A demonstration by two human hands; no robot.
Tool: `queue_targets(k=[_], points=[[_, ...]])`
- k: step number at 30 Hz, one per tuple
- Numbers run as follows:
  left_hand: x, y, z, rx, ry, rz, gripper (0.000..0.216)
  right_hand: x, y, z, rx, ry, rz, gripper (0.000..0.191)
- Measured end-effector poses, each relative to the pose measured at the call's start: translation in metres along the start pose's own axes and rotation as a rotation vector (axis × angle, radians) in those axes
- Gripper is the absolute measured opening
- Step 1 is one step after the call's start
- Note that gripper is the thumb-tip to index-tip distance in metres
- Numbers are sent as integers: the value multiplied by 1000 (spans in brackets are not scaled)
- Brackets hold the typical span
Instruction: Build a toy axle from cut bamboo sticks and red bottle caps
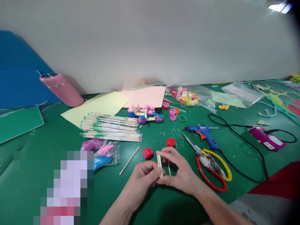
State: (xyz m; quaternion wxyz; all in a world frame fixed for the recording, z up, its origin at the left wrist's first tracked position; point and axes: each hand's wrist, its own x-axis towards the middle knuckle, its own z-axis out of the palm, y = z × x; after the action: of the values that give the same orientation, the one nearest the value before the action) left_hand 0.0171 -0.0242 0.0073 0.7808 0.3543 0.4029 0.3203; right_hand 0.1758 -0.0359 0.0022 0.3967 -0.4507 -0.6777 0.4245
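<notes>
Short wooden sticks (159, 161), side by side and nearly upright, are held between both hands. My left hand (145, 175) pinches their lower part between thumb and fingers. My right hand (181, 173) has a finger at their top end and its thumb near the bottom. Behind the right fingers, a thin pale stick (169, 169) partly shows. Just beyond the hands are two red bottle caps, one on the left (147, 153) and one further back (171, 142). A loose wooden stick (129, 160) lies left of my left hand.
Wrapped chopsticks (111, 128), small model cars (146, 115) and bagged bottle caps (185, 96) lie further back. On the right are scissors (211, 168), a blue glue gun (203, 134) with its cord, and a purple power strip (267, 138). A pink bottle (62, 90) stands left.
</notes>
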Motion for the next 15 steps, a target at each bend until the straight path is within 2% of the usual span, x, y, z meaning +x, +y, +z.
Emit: queue_targets(k=[7,12,15], points=[[-1,0,-2,-22,-22,6,23,1,-3,1,71,-20,8,58],[0,-2,-3,83,7,48,22,0,-3,0,79,-37,22,75],[0,-1,-2,146,25,62,23,0,-2,-3,64,-43,6,72]])
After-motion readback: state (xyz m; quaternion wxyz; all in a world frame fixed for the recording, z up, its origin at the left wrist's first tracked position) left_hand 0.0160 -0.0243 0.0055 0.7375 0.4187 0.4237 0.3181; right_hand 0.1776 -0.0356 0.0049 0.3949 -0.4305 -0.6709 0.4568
